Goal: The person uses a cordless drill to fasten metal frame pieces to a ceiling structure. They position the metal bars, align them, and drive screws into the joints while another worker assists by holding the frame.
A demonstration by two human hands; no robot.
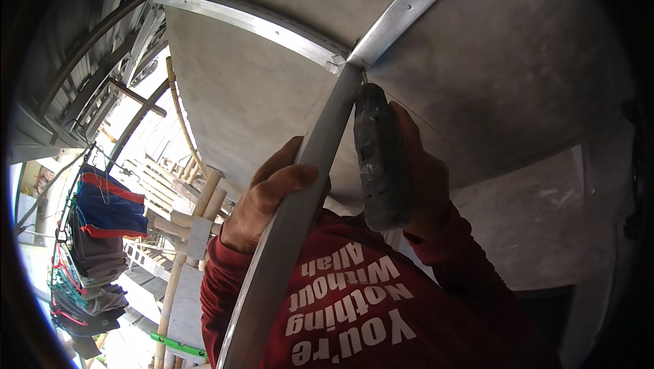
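Observation:
A long grey metal profile (281, 250) runs from the lower edge up to a joint where two shiny metal strips meet. My left hand (262, 192) wraps round it about midway, thumb across its face. In my right hand (426, 175) is a dark, worn power drill (383, 165), held upright just right of the profile. Its thin bit points up at the joint, and I cannot tell whether the tip touches metal. The left metal strip (252, 23) and the right metal strip (412, 8) lie against a grey board (272, 90), with small fasteners along them.
At the left, clothes (109, 205) hang from a rack beside bamboo poles (204, 195). A green spirit level (178, 346) lies low down near a pale panel. Dark metal beams (102, 25) fill the upper left, and a grey wall (524, 219) stands at the right.

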